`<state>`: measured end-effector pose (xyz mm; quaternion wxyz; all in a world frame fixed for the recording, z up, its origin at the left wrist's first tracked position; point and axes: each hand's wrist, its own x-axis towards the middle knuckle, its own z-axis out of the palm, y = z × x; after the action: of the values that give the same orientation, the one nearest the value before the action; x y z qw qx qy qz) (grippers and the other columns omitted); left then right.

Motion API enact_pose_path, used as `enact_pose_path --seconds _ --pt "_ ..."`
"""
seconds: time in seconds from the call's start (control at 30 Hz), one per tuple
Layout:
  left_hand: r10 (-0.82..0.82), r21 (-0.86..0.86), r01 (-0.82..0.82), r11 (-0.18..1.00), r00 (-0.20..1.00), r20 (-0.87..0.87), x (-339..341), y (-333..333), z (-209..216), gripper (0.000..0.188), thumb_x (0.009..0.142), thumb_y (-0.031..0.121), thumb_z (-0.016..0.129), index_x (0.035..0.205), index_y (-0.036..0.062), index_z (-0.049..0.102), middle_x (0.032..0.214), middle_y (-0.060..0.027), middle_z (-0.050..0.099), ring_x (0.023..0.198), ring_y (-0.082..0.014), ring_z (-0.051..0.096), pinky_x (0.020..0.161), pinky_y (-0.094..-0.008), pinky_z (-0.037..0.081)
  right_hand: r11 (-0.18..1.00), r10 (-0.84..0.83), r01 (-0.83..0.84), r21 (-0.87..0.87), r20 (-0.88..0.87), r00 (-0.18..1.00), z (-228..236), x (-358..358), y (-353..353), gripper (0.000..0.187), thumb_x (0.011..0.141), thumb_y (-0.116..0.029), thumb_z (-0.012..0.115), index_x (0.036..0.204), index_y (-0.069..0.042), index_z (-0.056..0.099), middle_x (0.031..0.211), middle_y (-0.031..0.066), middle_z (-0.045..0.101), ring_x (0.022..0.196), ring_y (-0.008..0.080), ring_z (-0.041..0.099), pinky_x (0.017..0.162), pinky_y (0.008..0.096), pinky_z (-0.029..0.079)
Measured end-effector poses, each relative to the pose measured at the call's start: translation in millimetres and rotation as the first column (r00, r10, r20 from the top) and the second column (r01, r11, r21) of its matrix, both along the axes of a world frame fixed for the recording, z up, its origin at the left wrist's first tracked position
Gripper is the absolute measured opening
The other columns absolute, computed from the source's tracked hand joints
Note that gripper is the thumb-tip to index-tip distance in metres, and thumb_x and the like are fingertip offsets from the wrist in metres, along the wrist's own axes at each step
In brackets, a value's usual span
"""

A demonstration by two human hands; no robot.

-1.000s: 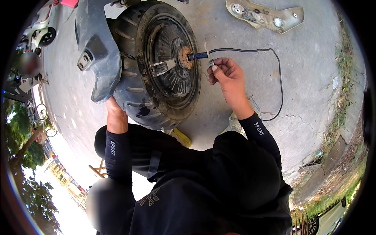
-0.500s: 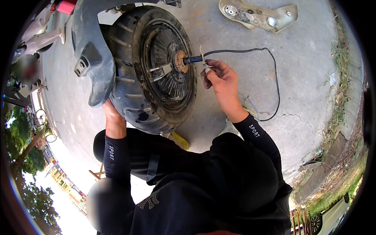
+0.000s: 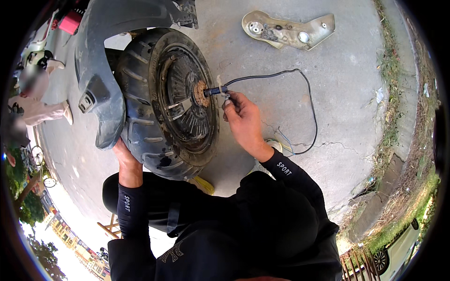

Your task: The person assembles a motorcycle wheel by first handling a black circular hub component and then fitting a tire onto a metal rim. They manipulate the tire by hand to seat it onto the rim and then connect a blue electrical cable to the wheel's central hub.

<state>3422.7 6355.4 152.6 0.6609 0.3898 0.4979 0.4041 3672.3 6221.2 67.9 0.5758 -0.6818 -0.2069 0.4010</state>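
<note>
A fat black tyre (image 3: 143, 131) stands upright at the left, around a dusty hub motor (image 3: 187, 103) with a rusty centre. From that centre a dark axle (image 3: 212, 92) sticks out to the right, with a black cable (image 3: 281, 72) running off its end. Around the axle sits a thin beige ring (image 3: 219, 82). Fingertips of my right hand (image 3: 243, 122) pinch a small grey metal piece (image 3: 227, 97) just below the axle's end. My left hand (image 3: 126, 161) reaches up behind the tyre's lower left side, by the grey fender (image 3: 110, 122); its fingers are hidden.
A beige plastic cover (image 3: 286, 33) lies on the concrete floor at the far side. Bare coloured wire ends (image 3: 286, 143) rest beside a pale round container (image 3: 274, 145) near my right forearm. People are at the left; a weedy kerb (image 3: 389, 107) runs along the right.
The whole view has shifted, so the wheel, cover and cable sit farther left. My right hand still pinches the piece at the axle, now closer to its end. My left hand stays behind the tyre.
</note>
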Motion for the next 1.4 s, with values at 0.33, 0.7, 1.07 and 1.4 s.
enact_pose_path --seconds 0.33,0.7,1.07,1.4 --pt "0.034 0.045 -0.031 0.998 0.998 -0.053 -13 2 -10 0.071 0.1 0.06 0.044 0.15 0.0091 0.039 0.141 -0.0087 0.054 0.123 -0.0256 0.056 0.104 -0.0405 0.048 0.99 0.139 -0.123 -0.072 0.283 0.949 5 13 1 0.022 0.093 -0.016 0.07 0.1 0.004 0.071 0.055 0.0082 0.057 0.048 0.0087 0.048 0.046 0.0299 0.04" --pt "-0.07 0.092 0.073 0.993 0.997 -0.032 -20 8 -8 0.056 0.106 0.045 0.042 0.146 0.0053 0.043 0.138 -0.0094 0.055 0.12 -0.0224 0.058 0.101 -0.0363 0.05 0.997 0.064 -0.031 -0.074 0.509 0.859 7 15 3 0.022 0.087 -0.019 0.069 0.074 -0.003 0.062 0.056 0.0184 0.058 0.052 0.0389 0.06 0.049 0.0459 0.046" --pt "-0.024 0.109 0.042 0.993 0.987 -0.156 -4 11 -3 0.059 0.105 0.046 0.044 0.147 0.005 0.042 0.138 -0.0089 0.055 0.119 -0.0227 0.059 0.098 -0.0373 0.051 0.992 0.113 -0.048 -0.116 0.652 0.75 0 15 7 0.026 0.086 -0.021 0.068 0.071 -0.004 0.057 0.056 0.0164 0.06 0.05 0.0376 0.06 0.047 0.046 0.046" --pt "0.044 0.078 -0.036 0.996 0.993 -0.11 24 3 16 0.06 0.105 0.05 0.038 0.147 0.0061 0.043 0.14 -0.0078 0.054 0.123 -0.0216 0.055 0.104 -0.0361 0.046 0.983 0.185 -0.115 -0.146 0.822 0.538 0 18 11 0.025 0.085 -0.019 0.067 0.069 -0.005 0.054 0.053 0.0143 0.058 0.045 0.0342 0.059 0.045 0.0441 0.046"
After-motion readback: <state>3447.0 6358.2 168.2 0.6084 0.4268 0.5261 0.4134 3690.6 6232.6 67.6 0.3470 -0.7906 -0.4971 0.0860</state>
